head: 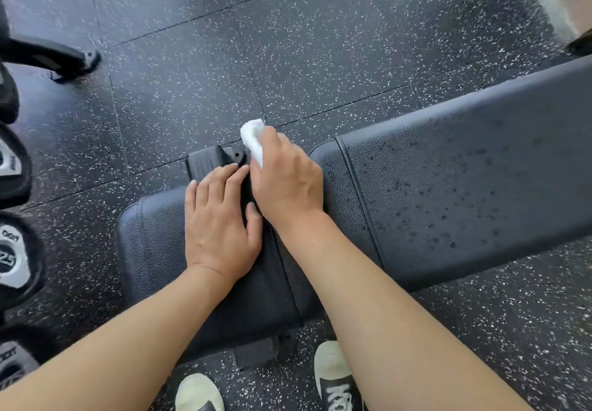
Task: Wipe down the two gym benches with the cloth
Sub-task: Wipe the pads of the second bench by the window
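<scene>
The bench (448,186) runs from the left-centre out to the right across the floor (288,42). Dumbbells (12,250) line the left edge. Two shoes (333,375) stand on the floor before the seat pad (153,234).

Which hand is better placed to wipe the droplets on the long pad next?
The right hand: it already grips the white cloth and lies beside the droplet-covered long pad. The left hand rests flat on the seat pad, farther away.

The cloth (253,141) was white. The desk (464,167) was black pebbled vinyl, speckled with dark droplets at right. The floor (288,42) was black flecked white. The shoes (333,375), bottom centre, were black with cream toes.
</scene>
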Motion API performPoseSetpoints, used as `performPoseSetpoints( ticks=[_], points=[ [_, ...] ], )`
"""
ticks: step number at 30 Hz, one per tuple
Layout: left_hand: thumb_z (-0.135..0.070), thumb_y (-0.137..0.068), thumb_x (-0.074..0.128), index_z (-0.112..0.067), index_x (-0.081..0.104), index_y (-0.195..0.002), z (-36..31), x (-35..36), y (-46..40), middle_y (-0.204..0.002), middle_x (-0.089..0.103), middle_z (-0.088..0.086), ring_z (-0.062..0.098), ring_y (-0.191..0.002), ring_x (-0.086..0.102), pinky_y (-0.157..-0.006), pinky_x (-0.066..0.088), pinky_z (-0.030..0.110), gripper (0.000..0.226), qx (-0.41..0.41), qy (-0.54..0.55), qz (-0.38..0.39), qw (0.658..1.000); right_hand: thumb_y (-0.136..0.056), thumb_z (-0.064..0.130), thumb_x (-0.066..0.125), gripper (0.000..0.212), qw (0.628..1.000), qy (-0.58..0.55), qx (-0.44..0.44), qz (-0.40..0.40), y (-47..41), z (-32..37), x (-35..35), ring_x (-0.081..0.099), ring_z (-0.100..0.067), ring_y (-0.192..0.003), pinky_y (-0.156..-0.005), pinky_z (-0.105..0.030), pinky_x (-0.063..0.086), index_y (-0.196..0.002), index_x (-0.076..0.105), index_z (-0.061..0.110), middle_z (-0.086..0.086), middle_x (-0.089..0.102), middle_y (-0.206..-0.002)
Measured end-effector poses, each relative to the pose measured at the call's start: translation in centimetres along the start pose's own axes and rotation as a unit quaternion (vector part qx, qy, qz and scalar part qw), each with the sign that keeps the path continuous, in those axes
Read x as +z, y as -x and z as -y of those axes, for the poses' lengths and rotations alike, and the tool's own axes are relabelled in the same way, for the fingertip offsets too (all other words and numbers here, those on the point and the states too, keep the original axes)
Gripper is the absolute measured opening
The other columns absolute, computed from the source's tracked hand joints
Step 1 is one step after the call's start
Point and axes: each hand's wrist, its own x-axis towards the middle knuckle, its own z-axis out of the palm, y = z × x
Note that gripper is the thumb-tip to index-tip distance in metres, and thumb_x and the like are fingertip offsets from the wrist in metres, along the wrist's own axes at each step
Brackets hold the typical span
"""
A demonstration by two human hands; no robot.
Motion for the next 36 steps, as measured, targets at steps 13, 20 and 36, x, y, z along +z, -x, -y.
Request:
performPoseSetpoints(
  ticks=[13, 20, 36],
  points=[
    [-0.036, -0.092, 0.044, -0.015, 0.05, -0.149, 0.4, 0.5, 0.1, -0.151, 0.051, 0.005, 0.032, -0.144, 0.044, -0.126, 0.023, 0.056, 0.061, 0.006, -0.013, -0.017, 1.0, -0.085, 0.018, 0.06, 0.008, 0.983, 0.021, -0.161, 0.084, 16.2, -6.1, -6.2, 0.055, -0.022, -0.072, -0.057, -0.035, 0.049, -0.091, 0.066, 0.017, 0.003, 0.054, -0.083],
    [-0.039, -0.095, 0.044, -0.015, 0.049, -0.149, 0.7, 0.5, 0.1, -0.15, 0.051, 0.007, 0.031, -0.144, 0.043, -0.127, 0.021, 0.055, 0.06, 0.012, 0.0, -0.02, 1.0, -0.098, 0.033, 0.059, 0.015, 0.997, 0.011, -0.037, 0.063, 14.2, -7.8, -11.0, 0.05, -0.013, -0.073, -0.061, -0.026, 0.033, -0.109, 0.063, 0.023, 0.011, 0.059, -0.085],
    [-0.027, -0.102, 0.046, -0.014, 0.043, -0.157, 0.0, 0.5, 0.9, -0.16, 0.046, 0.009, 0.034, -0.15, 0.039, -0.123, 0.026, 0.062, 0.056, 0.052, -0.027, 0.01, 0.998, -0.103, 0.033, 0.055, 0.023, 0.982, 0.168, -0.087, -0.003, -1.6, -5.7, -3.9, 0.059, -0.03, -0.083, -0.06, -0.033, 0.032, -0.098, 0.067, 0.014, -0.005, 0.057, -0.09]
  ],
)
